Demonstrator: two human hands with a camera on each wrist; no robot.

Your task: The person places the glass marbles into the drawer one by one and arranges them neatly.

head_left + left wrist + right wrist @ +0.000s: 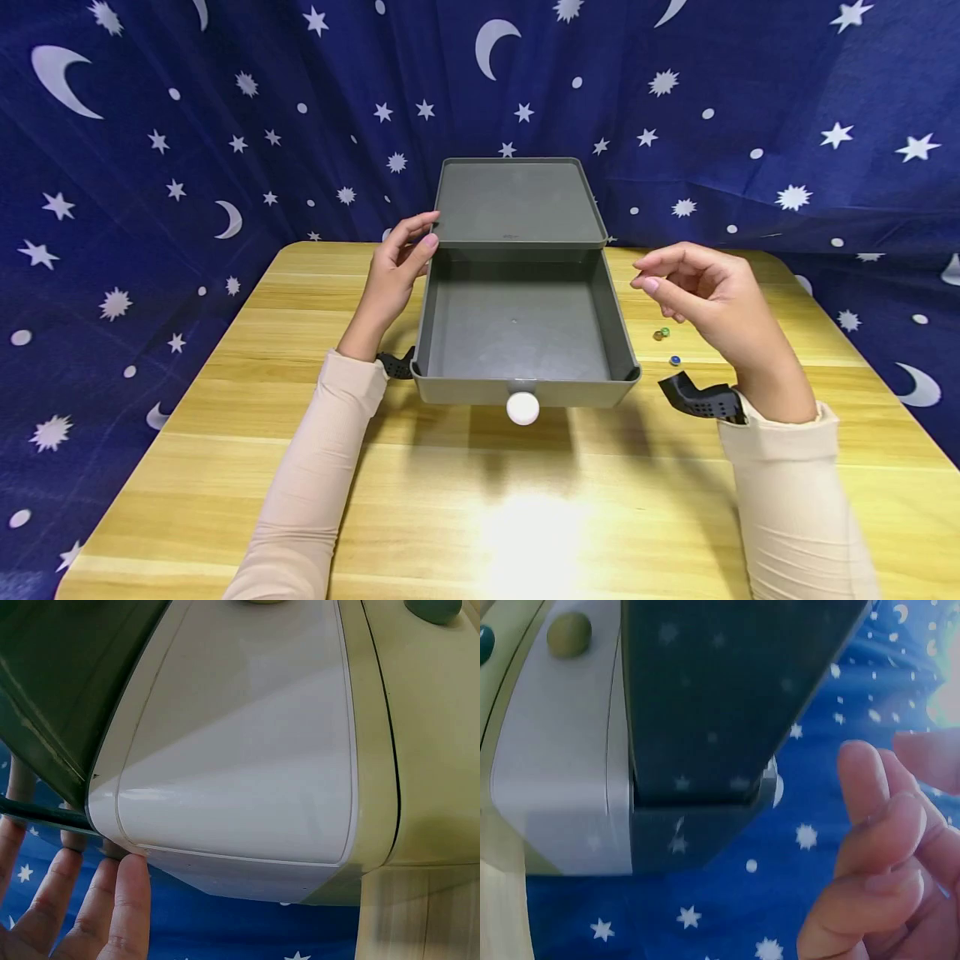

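A small drawer cabinet with a grey top stands on the table, its dark grey top drawer pulled out toward me. The drawer's bare floor shows, and a round white knob sits on its front. My left hand rests on the cabinet's left side near the top's front corner. In the left wrist view its fingers are extended and touch the cabinet's edge. My right hand hovers right of the drawer, apart from it. Its fingers are loosely bent with nothing visible between them.
Below the open drawer are a white drawer and a yellow one, both closed with round knobs. A green marble, a brown marble and a blue marble lie right of the cabinet. A starry blue curtain hangs behind.
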